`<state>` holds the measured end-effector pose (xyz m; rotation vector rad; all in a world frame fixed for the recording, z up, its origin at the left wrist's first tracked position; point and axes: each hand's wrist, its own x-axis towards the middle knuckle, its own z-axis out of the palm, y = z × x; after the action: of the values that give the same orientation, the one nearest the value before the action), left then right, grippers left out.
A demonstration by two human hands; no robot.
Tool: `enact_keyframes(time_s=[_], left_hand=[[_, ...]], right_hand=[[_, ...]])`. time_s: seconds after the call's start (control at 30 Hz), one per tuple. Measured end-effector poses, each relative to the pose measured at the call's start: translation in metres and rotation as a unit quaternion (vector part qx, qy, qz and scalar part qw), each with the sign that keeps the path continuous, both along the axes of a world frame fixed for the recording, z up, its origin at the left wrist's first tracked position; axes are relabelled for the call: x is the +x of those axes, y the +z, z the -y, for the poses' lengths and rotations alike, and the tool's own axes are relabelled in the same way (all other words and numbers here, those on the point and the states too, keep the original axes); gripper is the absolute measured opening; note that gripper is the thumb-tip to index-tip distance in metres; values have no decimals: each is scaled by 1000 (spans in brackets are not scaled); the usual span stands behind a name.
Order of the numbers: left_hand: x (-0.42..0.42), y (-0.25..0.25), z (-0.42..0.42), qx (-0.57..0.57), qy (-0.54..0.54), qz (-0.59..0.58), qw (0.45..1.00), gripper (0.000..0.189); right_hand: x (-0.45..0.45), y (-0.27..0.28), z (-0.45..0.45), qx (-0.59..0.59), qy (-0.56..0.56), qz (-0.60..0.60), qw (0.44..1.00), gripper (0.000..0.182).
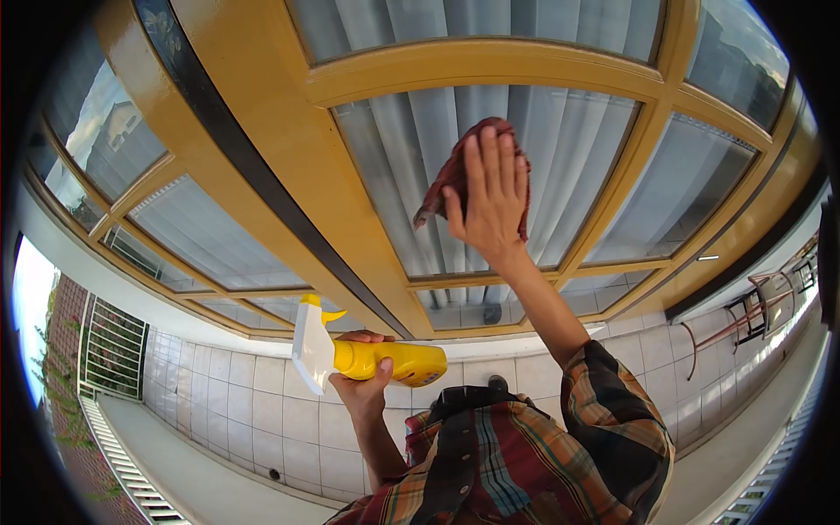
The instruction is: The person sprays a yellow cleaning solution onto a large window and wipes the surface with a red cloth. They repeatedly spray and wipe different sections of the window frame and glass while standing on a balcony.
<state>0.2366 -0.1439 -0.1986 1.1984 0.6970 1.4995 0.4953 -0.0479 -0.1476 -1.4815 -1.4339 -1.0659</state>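
Observation:
My right hand (492, 190) lies flat on a dark red cloth (453, 174), pressing it against a glass pane (564, 151) of a yellow-painted window frame (485, 62). The cloth is bunched, and one corner trails out past my thumb. Lower on the left, my left hand (367, 387) is wrapped around a yellow spray bottle (400, 363) with a white and yellow trigger head (312, 348). The bottle is tilted onto its side, and none of my left fingers is on the trigger. Pale curtains (394, 157) show behind the glass.
A dark vertical strip (249, 151) divides the frame from more panes at left. White tiles (256, 400) cover the floor below. A white metal railing (115, 348) and a low wall (197, 453) bound the left side. Chairs (768, 305) stand at far right.

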Motion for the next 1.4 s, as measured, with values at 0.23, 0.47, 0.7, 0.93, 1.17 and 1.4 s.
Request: enact_keyframes(time_s=[0.23, 0.47, 0.7, 0.93, 1.17, 1.4], left_hand=[[-3, -4, 7, -15, -30, 27, 999, 41], [0, 2, -1, -14, -13, 2, 1000, 46], [-10, -3, -3, 5, 14, 4, 1000, 44], [2, 2, -12, -11, -52, 7, 999, 39], [15, 16, -19, 31, -81, -30, 996, 38], [18, 12, -17, 5, -71, -53, 996, 36]], right_hand=[[59, -9, 36, 198, -10, -186, 962, 93], [-4, -54, -7, 7, 23, -54, 998, 65], [37, 23, 18, 118, -53, -103, 986, 68], [-4, 12, -7, 76, -7, -61, 995, 68], [-16, 55, -6, 44, 49, 2, 998, 56], [-37, 25, -20, 40, 24, 30, 998, 62]])
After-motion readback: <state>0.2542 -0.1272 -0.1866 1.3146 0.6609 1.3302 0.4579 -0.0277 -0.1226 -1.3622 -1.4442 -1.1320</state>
